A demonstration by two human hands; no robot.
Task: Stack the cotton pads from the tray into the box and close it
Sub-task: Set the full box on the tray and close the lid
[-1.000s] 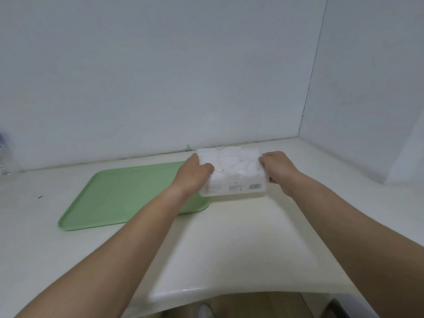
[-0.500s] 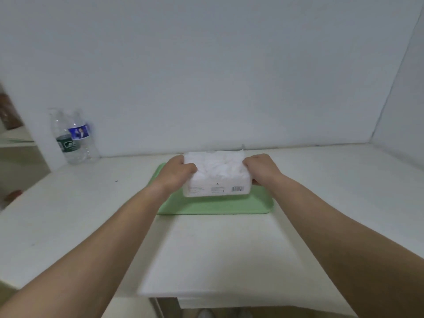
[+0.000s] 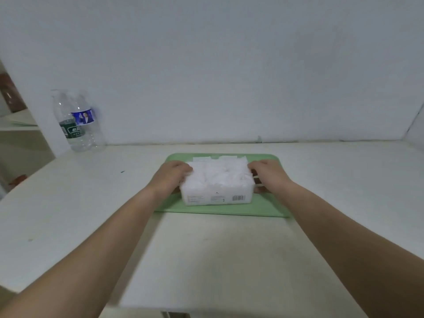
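A clear plastic box (image 3: 216, 198) with a barcode label on its front stands on the green tray (image 3: 268, 207). White cotton pads (image 3: 218, 173) fill it to the top, and no lid covers them. My left hand (image 3: 171, 176) grips the box's left end. My right hand (image 3: 267, 174) grips its right end. Both hands wrap around the box's sides, so the ends of the box are hidden.
The tray lies on a white table (image 3: 206, 260) against a white wall. Two clear water bottles (image 3: 76, 121) stand at the back left. A shelf (image 3: 16, 125) lies beyond the table's left edge. The right wall corner is at the far right.
Both hands carried the box from the table right of the tray to above the tray, then onto it. The view swung left, bringing the bottles into sight.
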